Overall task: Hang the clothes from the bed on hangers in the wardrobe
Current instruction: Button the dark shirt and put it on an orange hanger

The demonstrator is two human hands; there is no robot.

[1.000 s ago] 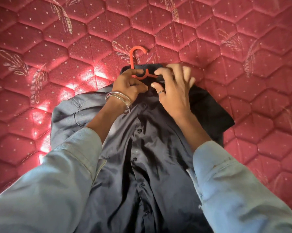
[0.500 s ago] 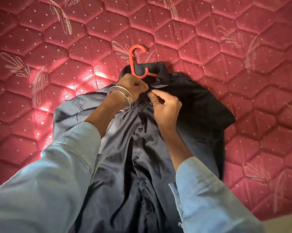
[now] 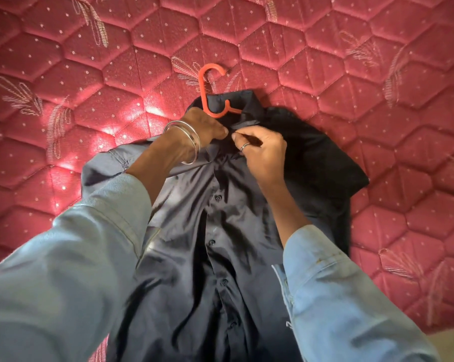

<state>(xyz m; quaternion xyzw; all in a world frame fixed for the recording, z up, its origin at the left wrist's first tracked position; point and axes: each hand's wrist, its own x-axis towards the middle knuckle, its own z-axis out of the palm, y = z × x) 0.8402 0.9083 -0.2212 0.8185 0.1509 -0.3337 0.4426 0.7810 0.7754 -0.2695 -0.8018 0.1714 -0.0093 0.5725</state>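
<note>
Mattress [image 3: 64, 61] fills the whole left side of my view, red quilted stuff with hexagon stitching and patches of sun on it. Moving in from there I've got my left sleeve [image 3: 64, 257], pale blue denim, coming up from the bottom corner. My left hand [image 3: 202, 126] has two silver bangles [image 3: 186, 137] on the wrist, and its fingers are curled in, pinching the shirt [image 3: 207, 257] fabric right at the base of the collar [image 3: 236, 103]. The shirt is dark, kinda satiny, lying flat on the bed with the buttoned front facing up, buttons running down the middle.

Just above my left hand the orange hanger [image 3: 207, 92] pokes out of the neck opening, hook resting on the mattress, the rest of it tucked inside the shirt where I can't see it.

Right next to the left one, thumbs nearly touching, my right hand [image 3: 262, 150] is curled too, fingertips nipping the placket at the top button, ring [image 3: 245, 146] on one finger. Can't tell if that top button is done up, my fingers cover it. Right sleeve [image 3: 351, 296] comes in from the lower right, and the shirt's far shoulder is folded over in shadow on that side
</note>
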